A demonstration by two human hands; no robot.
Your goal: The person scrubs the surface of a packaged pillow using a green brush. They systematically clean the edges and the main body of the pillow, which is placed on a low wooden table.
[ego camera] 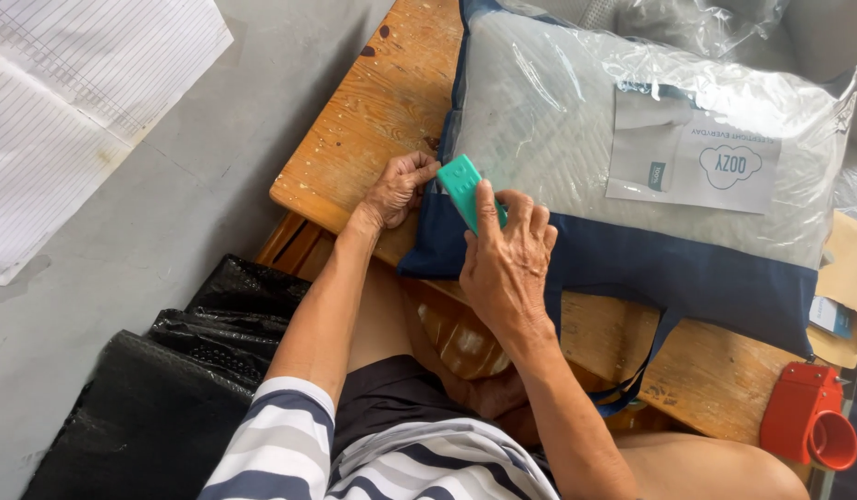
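A green flat tool (472,188) is gripped in the right hand (507,264), its tip pressed against the navy edge of a clear-fronted pillow bag (632,157). That bag's near-left corner is pinched by the closed left hand (398,190). The bag is laid across a wooden desk (373,111); a red tape dispenser (808,415) sits beyond its right end.

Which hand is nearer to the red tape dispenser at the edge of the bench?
The right hand. It holds the green tool on the bag's navy edge, well left of the red tape dispenser. The left hand pinches the bag's corner farther left still.
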